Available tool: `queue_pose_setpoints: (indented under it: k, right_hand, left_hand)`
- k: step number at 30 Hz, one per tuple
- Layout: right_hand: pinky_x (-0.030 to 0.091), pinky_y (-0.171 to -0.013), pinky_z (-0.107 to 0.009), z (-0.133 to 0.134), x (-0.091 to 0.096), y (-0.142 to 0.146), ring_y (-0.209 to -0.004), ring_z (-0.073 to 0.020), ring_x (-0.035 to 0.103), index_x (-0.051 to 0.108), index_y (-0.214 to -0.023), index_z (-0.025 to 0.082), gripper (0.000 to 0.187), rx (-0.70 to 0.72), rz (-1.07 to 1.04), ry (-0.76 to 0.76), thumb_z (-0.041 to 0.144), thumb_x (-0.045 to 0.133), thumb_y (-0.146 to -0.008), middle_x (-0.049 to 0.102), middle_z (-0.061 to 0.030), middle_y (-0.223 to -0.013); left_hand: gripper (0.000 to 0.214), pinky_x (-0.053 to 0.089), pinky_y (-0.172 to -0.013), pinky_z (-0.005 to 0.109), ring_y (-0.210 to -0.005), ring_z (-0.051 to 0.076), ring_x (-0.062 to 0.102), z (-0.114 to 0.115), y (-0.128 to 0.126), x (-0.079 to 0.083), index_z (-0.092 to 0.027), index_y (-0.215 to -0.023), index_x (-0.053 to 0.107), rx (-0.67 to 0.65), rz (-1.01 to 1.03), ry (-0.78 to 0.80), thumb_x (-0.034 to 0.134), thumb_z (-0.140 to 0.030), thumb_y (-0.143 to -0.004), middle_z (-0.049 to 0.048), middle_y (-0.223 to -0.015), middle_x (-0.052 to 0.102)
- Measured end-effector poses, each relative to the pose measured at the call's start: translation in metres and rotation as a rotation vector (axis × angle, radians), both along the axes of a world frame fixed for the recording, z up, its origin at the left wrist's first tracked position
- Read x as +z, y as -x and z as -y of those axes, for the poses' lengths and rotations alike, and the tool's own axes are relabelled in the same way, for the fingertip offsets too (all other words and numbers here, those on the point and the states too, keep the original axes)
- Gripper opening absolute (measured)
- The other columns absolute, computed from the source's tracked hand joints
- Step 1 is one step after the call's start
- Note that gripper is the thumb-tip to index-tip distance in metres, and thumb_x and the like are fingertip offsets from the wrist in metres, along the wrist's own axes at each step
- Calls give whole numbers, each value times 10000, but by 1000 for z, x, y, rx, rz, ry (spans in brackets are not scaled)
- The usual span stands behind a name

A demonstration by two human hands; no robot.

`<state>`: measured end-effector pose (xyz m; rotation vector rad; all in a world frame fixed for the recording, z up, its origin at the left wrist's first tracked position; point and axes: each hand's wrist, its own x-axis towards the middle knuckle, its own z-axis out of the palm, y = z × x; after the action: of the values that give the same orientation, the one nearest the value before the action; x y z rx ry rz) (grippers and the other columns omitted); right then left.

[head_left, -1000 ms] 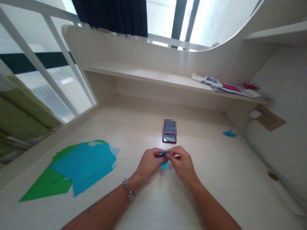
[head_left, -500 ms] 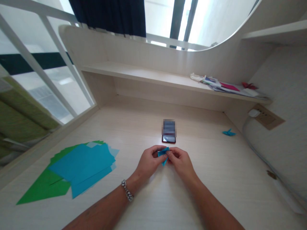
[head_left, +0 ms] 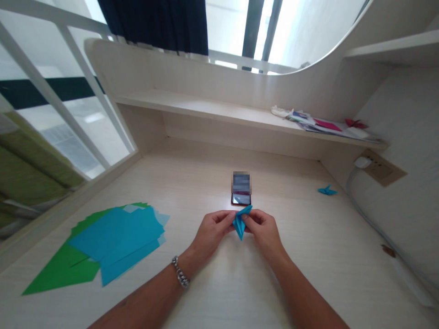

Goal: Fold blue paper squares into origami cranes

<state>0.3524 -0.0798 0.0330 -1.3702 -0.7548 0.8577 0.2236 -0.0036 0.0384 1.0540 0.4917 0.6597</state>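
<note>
Between my two hands is a small piece of folded blue origami paper (head_left: 240,224), held just above the desk with one point aimed down toward me and another up to the right. My left hand (head_left: 216,227) pinches its left edge between thumb and fingers; a chain bracelet circles that wrist. On the other side, my right hand (head_left: 263,225) grips it, the thumb pressed on its face. The fingers behind the paper are partly hidden. Just beyond my hands lies a phone (head_left: 241,199), its upper part blurred out.
Sheets of blue paper (head_left: 120,233) overlap green paper (head_left: 61,269) on the desk's left. A finished-looking blue folded figure (head_left: 327,190) rests at the right, near a cable (head_left: 360,205) and a wall socket (head_left: 384,168). Papers (head_left: 329,125) lie on the back shelf (head_left: 206,107).
The folded blue paper has been turned in my hands and now shows a longer point downward and one to the upper right. My right hand has shifted slightly to the right.
</note>
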Motion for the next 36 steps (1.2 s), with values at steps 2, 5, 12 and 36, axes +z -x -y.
queue_pose_setpoints:
  k: [2,5,12,36]
  right_hand:
    - [540,-629,-313,0,0,1,-678,-195,641,720,-821,148,275,5,9,10,388,724,-688,702,-48,-732]
    - [529,-607,-306,1,0,0,-658,-198,641,721,-806,145,258,0,34,20,366,734,-673,702,-50,-708]
    - [529,-616,-307,1,-1,-1,-658,-207,659,729,-779,143,189,-13,81,8,278,745,-648,718,-58,-708]
    - [539,-690,-352,2,-2,-3,-700,-201,661,747,-957,179,294,99,38,85,347,685,-723,740,-60,-807]
  left_hand:
    - [324,546,-777,375,-860,243,668,0,0,-1,-119,-954,732,-3,-23,-23,675,-378,-768,140,-964,720]
    - [356,536,-803,381,-887,252,665,0,1,-3,-118,-998,720,-19,-62,-75,670,-386,-767,138,-977,720]
    - [329,512,-847,378,-917,253,661,-2,2,-6,-133,-1016,718,-19,-119,-194,704,-311,-740,122,-975,728]
    - [243,527,-778,349,-813,230,676,-5,2,-10,-146,-963,736,74,-238,-370,632,-288,-795,111,-906,736]
